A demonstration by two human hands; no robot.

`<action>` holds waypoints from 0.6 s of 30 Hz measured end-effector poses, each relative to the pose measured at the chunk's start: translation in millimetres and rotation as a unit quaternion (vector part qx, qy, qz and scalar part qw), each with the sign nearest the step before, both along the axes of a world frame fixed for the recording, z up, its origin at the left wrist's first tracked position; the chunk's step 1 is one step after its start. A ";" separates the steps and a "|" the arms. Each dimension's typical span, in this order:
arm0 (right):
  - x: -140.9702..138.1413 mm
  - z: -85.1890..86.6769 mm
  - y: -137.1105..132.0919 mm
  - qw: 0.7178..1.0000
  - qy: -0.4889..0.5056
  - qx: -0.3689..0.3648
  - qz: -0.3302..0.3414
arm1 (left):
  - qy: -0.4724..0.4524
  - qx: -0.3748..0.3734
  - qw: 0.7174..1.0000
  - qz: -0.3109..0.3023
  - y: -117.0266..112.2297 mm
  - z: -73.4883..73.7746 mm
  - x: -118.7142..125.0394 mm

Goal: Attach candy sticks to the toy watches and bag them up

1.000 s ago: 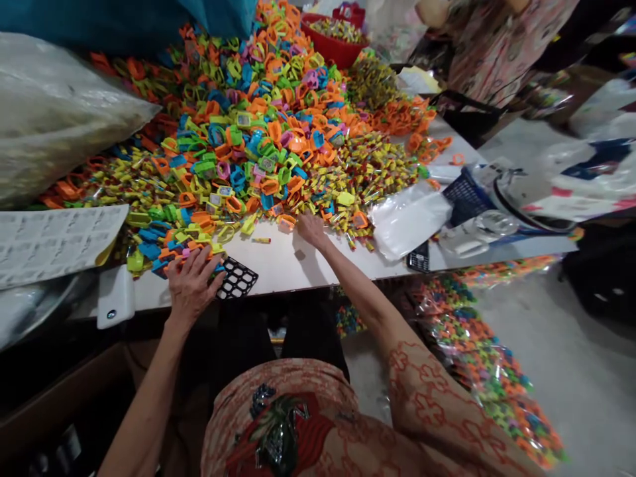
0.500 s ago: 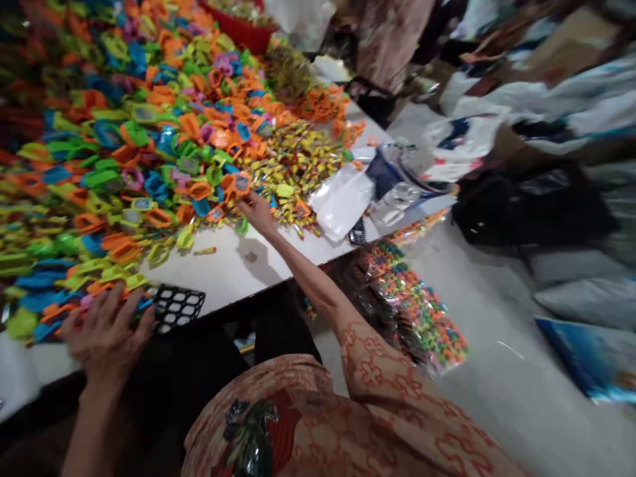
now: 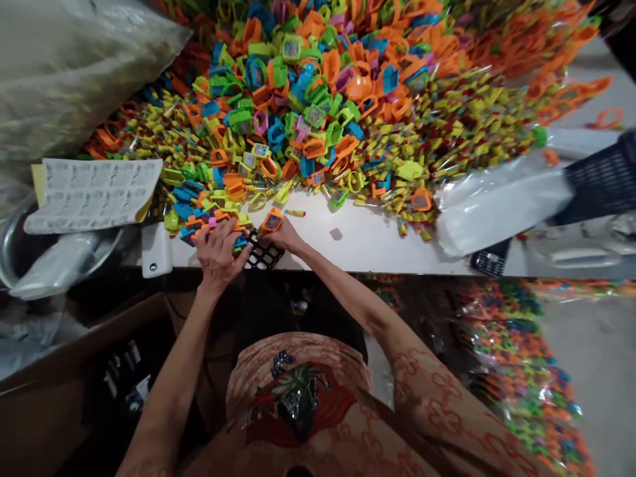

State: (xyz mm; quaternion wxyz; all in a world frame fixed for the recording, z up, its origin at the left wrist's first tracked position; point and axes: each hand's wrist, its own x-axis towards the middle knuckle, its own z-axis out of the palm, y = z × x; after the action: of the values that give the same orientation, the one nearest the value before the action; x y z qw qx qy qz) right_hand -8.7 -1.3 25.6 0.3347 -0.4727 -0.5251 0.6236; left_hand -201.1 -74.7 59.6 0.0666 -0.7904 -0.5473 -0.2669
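My right hand (image 3: 283,236) pinches an orange toy watch (image 3: 272,220) with a dark square face, just above the right end of a black tray with a grid of holes (image 3: 264,256). My left hand (image 3: 216,257) rests with fingers apart over several coloured toy watches (image 3: 187,233) on the tray's left side; its fingers partly hide them. Behind both hands rises a large heap of orange, green, blue, yellow and pink toy watches (image 3: 298,86). A small yellow-and-red stick-shaped piece (image 3: 296,212) lies on the white table close to my right hand.
Small wrapped yellow pieces (image 3: 477,126) are piled on the right. A white plastic bag (image 3: 501,199) and a black keypad device (image 3: 491,258) lie near the table edge. At left are a printed sheet (image 3: 94,192), a metal bowl (image 3: 14,245) and a white box (image 3: 156,250).
My right hand has come from the heap's front edge back to the tray, bringing the orange toy watch. My left hand stays over the tray. The view has swung left.
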 end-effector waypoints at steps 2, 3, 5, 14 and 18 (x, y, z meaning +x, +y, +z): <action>-5.5 -4.3 0.3 0.999 -0.025 0.026 0.025 | -0.009 -0.008 1.000 0.002 0.0 -1.0 0.7; -6.5 -7.1 -1.2 0.998 -0.040 0.041 0.036 | -0.013 -0.012 1.000 0.001 -0.2 -1.7 0.7; -6.0 -12.7 -6.4 0.993 -0.068 0.076 0.054 | -0.018 -0.022 1.000 0.000 -1.2 -3.0 0.1; -18.9 1.0 -15.8 0.904 -0.310 0.231 0.184 | 0.024 -0.047 0.998 -0.016 3.0 7.6 7.1; -16.0 17.8 -7.9 0.885 -0.320 0.235 0.241 | 0.040 -0.040 0.998 -0.004 0.0 13.5 6.2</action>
State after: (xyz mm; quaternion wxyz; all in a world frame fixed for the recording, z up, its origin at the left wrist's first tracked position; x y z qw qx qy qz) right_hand -24.8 -9.2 43.4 0.0893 -0.4129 -0.8328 0.3577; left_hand -194.8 -74.7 73.1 0.0556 -0.8044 -0.5516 -0.2137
